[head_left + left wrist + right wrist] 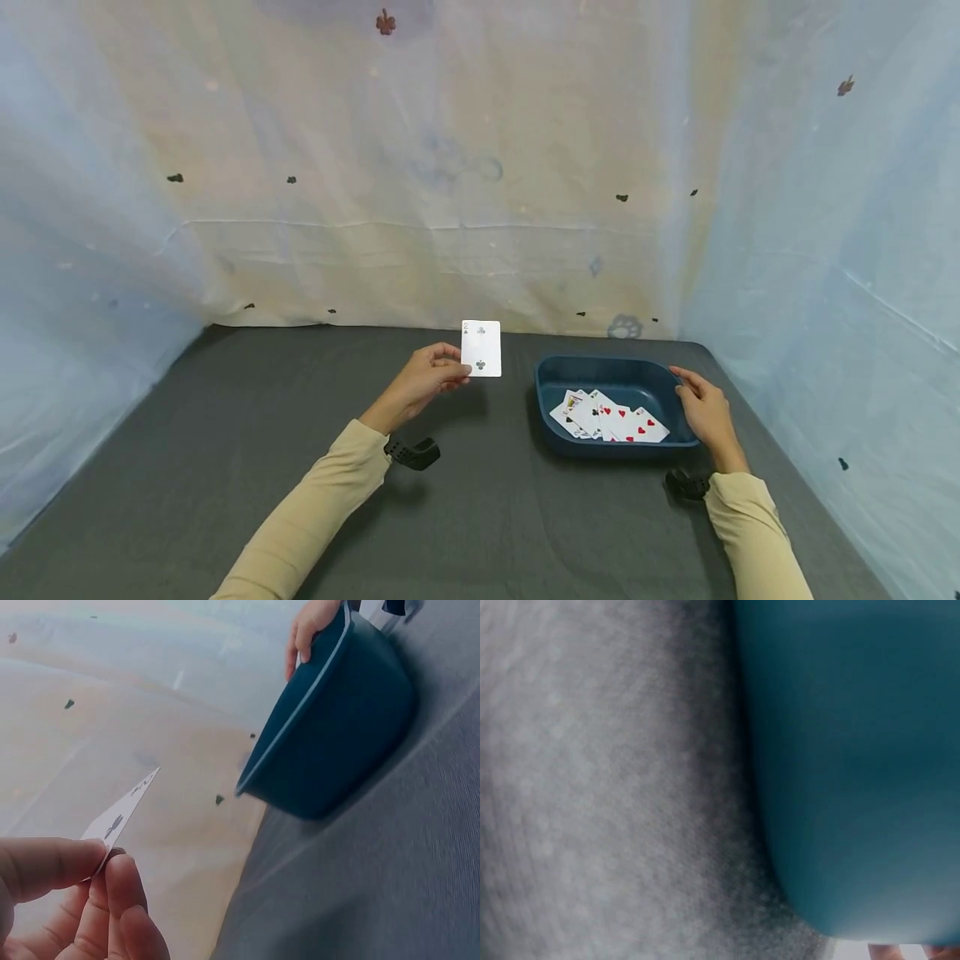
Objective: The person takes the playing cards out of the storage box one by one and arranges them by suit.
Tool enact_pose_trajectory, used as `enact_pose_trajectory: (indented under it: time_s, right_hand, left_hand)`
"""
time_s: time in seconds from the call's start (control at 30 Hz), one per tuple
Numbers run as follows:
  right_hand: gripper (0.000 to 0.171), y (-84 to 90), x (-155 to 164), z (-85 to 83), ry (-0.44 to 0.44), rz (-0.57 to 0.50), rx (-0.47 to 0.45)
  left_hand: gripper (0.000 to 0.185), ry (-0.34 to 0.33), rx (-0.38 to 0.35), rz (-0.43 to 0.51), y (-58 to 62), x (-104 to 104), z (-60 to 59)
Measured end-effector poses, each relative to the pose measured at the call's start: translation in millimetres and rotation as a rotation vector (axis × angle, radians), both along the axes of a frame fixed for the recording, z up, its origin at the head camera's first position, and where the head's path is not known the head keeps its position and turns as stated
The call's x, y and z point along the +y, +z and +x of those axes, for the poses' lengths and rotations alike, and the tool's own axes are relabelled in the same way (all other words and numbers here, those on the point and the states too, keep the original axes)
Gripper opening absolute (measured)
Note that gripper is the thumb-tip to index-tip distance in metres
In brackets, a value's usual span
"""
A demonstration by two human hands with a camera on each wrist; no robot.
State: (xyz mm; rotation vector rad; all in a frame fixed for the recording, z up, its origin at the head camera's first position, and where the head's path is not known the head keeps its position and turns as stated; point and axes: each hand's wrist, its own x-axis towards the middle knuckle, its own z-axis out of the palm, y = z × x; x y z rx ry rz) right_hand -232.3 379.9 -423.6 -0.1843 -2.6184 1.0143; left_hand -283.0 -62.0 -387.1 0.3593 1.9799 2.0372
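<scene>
My left hand [425, 379] pinches a playing card [481, 348], the two of clubs, between thumb and fingers. It is held up above the table, face toward the head camera. The left wrist view shows the same card [124, 814] nearly edge-on above the fingertips. At the right, my right hand [707, 412] holds the right rim of a dark blue plastic tub [585, 450], thumb and fingers at the edge. Several playing cards [611, 419] lie face up and overlapping in the tub, hearts among them. The tub's outer wall [855, 765] fills much of the right wrist view.
A dark grey cloth covers the table [262, 433]. Pale patterned curtains [450, 167] hang behind it and on both sides. Black bands [412, 452] sit around both wrists.
</scene>
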Motion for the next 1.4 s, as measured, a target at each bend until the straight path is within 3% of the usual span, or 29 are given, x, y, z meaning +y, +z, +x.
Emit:
enact_pose_trajectory:
  time_s: [0.33, 0.97, 1.17, 1.4]
  right_hand:
    - [0.039, 2.3, -3, 2.2, 0.0, -0.014, 0.001]
    - [0.041, 2.1, -3, 2.0, -0.001, -0.049, -0.039]
    - [0.041, 2.9, -3, 2.5, 0.0, -0.05, -0.038]
    - [0.042, 1.7, -4, 2.6, -0.004, -0.065, -0.041]
  left_hand:
    - [0.026, 0.056, -0.01, -0.041, -5.9, -32, 3.1]
    - [0.033, 0.101, 0.012, -0.114, -14.3, -94, 18.3]
    - [0.036, 0.107, 0.022, -0.191, -17.1, -113, 21.4]
    - [0.038, 0.159, 0.033, -0.281, -23.3, -138, 25.2]
